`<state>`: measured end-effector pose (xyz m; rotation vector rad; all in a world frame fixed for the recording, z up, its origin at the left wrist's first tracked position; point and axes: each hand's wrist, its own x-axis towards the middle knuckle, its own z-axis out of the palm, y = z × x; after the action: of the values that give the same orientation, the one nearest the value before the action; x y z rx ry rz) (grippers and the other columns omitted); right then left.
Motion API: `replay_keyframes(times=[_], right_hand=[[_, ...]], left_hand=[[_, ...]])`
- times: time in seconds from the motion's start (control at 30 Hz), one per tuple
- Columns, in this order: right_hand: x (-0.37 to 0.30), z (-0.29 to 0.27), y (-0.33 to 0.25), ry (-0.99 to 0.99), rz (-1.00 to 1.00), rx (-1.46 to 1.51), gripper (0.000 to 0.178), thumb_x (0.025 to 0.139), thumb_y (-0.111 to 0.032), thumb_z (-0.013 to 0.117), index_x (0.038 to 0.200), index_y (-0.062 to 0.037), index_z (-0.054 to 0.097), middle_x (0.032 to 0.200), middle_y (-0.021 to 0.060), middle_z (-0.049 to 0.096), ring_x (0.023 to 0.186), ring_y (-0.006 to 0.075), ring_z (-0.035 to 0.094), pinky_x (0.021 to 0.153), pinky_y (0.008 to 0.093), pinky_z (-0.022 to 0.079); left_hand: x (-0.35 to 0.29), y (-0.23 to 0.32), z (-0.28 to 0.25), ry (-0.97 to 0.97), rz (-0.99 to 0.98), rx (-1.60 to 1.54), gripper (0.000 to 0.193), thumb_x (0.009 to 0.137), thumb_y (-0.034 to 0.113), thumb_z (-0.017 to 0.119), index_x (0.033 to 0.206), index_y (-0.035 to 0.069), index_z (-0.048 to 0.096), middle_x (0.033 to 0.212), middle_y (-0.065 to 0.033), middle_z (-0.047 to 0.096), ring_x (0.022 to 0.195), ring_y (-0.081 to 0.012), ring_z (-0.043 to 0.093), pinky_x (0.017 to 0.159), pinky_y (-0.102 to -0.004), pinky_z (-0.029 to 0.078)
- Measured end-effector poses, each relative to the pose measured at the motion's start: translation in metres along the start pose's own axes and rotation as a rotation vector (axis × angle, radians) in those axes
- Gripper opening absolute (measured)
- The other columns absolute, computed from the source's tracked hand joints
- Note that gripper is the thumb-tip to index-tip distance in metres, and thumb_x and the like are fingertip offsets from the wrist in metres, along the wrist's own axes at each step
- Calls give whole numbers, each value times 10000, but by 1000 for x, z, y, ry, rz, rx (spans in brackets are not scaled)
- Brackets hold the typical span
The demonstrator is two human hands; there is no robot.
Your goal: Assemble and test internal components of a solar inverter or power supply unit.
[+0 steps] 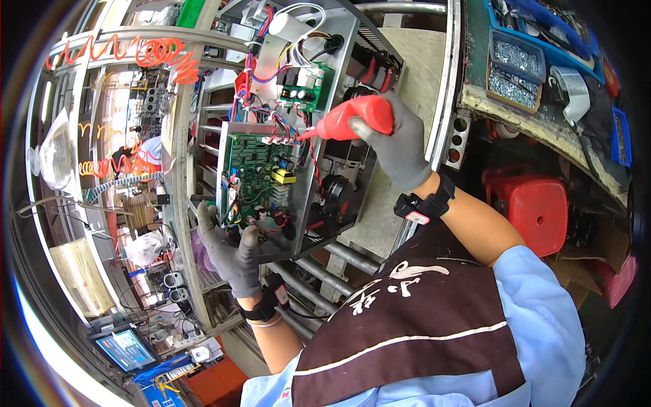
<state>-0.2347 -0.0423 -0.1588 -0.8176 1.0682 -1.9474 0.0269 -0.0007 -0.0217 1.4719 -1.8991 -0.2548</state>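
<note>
My gloved right hand is wrapped around a red squeeze bottle, tilted with its thin nozzle pointing left. The nozzle tip is at the white connectors along the upper edge of a green circuit board; whether it touches them I cannot tell. That board sits on a metal panel in an open metal housing full of coloured wires. Beside the panel's lower left corner is my gloved left hand, its thumb and fingers spread, with nothing visible in it. A smaller green board sits farther back in the housing.
Under the housing run metal conveyor rollers. On the right bench are a bin of small metal parts and a blue tool tray. A red stool stands below. At left hang orange coiled hoses, above a monitor.
</note>
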Motion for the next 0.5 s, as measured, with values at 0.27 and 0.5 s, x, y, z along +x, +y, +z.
replay_keyframes(times=[0.27,0.5], right_hand=[[11,3,-13,-42,45,34,247,786,-141,716,950,-15,582,809,49,607,637,84,599,546,224,498],[19,-4,-16,-106,-74,-78,243,787,-138,709,949,-6,584,798,52,612,628,82,592,541,223,494]], left_hand=[[1,1,1,10,-8,56,1022,653,477,807,1406,-6,312,1256,-138,436,1174,-237,432,1013,-353,334],[1,2,-2,-8,-32,78,1015,659,443,812,1407,-12,298,1301,-159,416,1196,-244,426,1023,-354,328]])
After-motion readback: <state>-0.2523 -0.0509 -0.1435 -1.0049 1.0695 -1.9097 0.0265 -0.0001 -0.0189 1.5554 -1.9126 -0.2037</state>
